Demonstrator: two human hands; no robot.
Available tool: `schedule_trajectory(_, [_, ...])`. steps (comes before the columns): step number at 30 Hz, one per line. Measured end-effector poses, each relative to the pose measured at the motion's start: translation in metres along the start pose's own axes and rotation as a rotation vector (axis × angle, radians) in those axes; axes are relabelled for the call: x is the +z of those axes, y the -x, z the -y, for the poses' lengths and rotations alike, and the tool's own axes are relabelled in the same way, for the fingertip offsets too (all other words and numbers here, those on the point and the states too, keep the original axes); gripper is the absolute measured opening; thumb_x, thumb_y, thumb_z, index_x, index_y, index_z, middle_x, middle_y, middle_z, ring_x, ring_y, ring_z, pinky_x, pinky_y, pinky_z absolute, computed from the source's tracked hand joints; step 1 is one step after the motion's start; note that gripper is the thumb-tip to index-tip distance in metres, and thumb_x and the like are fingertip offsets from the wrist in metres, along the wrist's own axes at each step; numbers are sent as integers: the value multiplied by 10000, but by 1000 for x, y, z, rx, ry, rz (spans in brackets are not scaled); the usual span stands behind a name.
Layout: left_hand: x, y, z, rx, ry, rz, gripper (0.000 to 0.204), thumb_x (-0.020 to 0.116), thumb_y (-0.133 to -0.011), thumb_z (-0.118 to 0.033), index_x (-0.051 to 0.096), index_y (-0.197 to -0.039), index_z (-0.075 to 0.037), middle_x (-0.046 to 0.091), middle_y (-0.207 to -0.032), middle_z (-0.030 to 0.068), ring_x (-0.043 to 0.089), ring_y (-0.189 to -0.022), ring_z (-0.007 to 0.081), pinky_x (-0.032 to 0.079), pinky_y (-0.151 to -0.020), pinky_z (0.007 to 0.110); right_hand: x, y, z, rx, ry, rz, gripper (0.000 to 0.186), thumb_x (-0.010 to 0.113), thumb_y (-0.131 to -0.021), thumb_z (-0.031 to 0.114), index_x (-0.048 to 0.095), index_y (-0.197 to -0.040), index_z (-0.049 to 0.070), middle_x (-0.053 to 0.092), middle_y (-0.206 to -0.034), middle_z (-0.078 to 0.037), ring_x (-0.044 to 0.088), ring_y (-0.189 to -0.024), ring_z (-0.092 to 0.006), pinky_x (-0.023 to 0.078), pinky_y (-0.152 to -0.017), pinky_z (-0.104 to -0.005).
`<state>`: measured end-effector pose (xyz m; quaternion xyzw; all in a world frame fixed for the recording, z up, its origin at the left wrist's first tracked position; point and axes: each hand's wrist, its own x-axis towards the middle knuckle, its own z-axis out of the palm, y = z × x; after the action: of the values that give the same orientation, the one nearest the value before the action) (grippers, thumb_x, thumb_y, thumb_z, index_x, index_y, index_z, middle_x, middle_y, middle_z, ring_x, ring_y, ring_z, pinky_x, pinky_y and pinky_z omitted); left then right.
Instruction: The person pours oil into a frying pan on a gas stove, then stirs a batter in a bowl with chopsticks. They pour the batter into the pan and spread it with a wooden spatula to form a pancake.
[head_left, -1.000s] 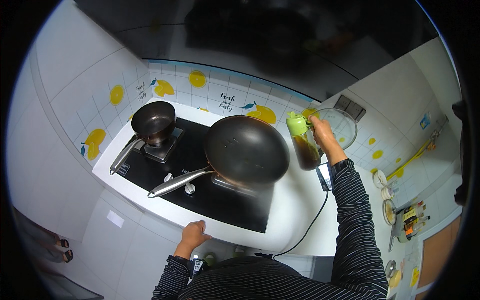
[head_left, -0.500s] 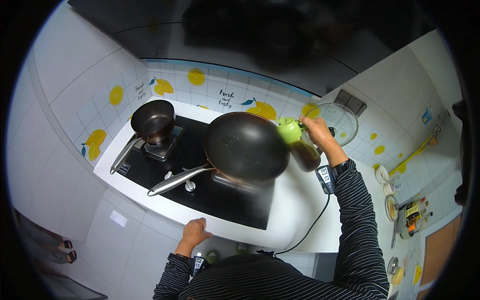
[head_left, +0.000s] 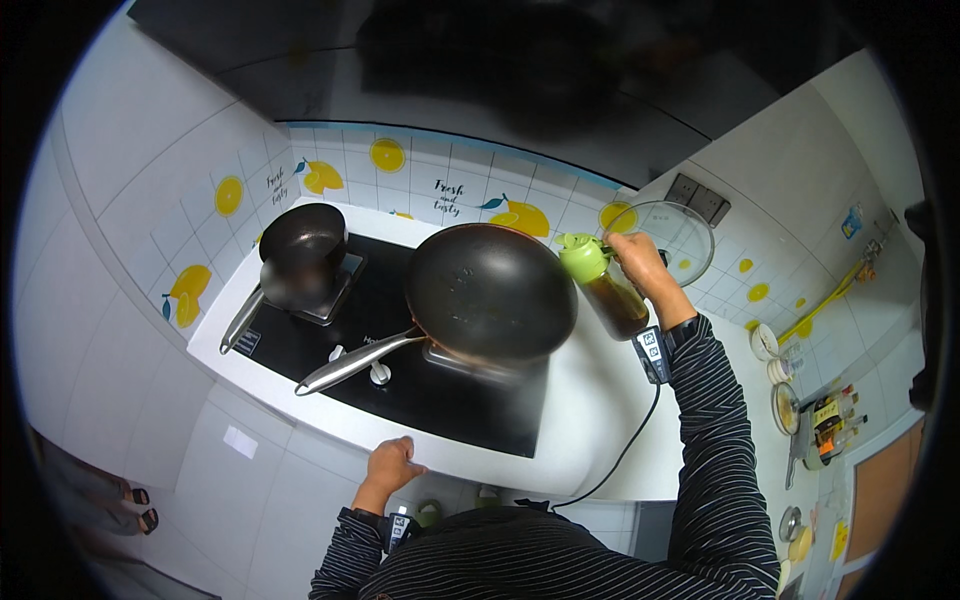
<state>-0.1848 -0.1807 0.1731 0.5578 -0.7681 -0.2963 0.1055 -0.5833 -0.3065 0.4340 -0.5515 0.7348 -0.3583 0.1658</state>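
Left hand hangs at the front edge of the white counter, its fingers curled mostly out of sight — whether it is clenched or touching that edge I cannot tell; right hand grasps the green handle of a bottle of dark liquid. Far left, a person's sandalled feet show on the floor. On the black hob, a small pan sits at the left burner, its handle pointing toward the front left. A big wok fills the right side, its long handle passing by the white knobs; it lies beyond the left hand and just left of the bottle. The bottle tilts its green cap toward the wok's right rim, over the counter, well apart from the left hand. Behind the right hand shows a clear glass lid, below a socket panel. From a wrist device a black cable trails across the counter — farther right stand small dishes and clustered bottles
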Motion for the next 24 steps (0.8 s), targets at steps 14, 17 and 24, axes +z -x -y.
schedule_trajectory(14, [0,1,0,-11,0,8,377,788,-579,-271,486,-657,-59,578,-694,124,569,-721,312,457,-616,395,-10,-20,-13,78,19,-136,549,530,-755,428,602,-776,-116,600,-667,-208,592,-658,-291,435,-633,-378])
schedule_trajectory(17, [1,1,1,7,-5,-5,375,787,-579,-275,490,-660,-61,581,-698,123,570,-725,313,460,-622,397,-9,-21,-13,117,-15,-142,575,538,-750,444,596,-774,-128,591,-638,-194,581,-615,-277,434,-600,-369])
schedule_trajectory(24, [2,1,2,14,1,-26,382,791,-566,-275,486,-650,-61,575,-685,123,566,-705,314,456,-609,399,-10,-19,-7,184,-39,-116,589,567,-745,454,594,-770,-134,592,-631,-181,568,-586,-262,433,-580,-364])
